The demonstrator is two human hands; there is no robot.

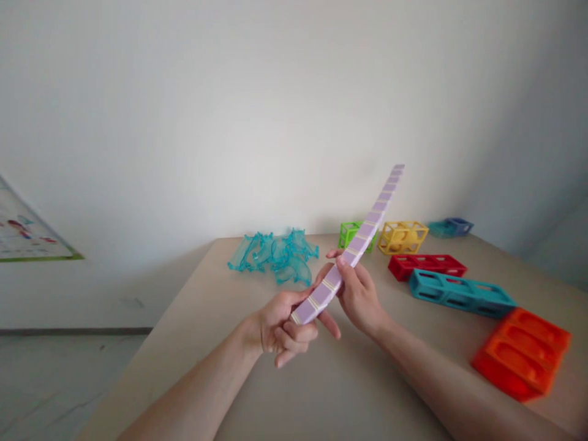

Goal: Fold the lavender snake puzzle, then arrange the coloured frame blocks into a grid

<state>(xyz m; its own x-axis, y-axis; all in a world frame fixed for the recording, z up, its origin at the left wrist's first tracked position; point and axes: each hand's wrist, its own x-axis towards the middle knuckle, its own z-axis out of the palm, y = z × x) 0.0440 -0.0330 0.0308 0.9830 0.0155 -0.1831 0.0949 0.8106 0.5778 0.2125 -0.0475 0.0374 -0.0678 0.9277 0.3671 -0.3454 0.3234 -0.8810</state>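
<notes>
both hands grip a long lilac segmented strip (pixel 353 245) at frame centre, above the table (pixel 220 343). left hand (pixel 282 327) is clamped on its near end; right hand (pixel 358 294) pinches it just beyond. the strip rises toward upper right. clear turquoise pieces (pixel 275 254) and coloured frame blocks (pixel 459 288) lie behind.

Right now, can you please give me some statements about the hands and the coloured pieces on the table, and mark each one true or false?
1. Both hands hold the long purple strip. True: the left hand grips its near end and the right hand grips further up.
2. The strip lies flat on the table. False: it is raised, pointing up and away.
3. The orange block sits near the right forearm. True.
4. The clear teal pieces are stacked on the red frame. False: they lie apart, at the table's far left.
</notes>
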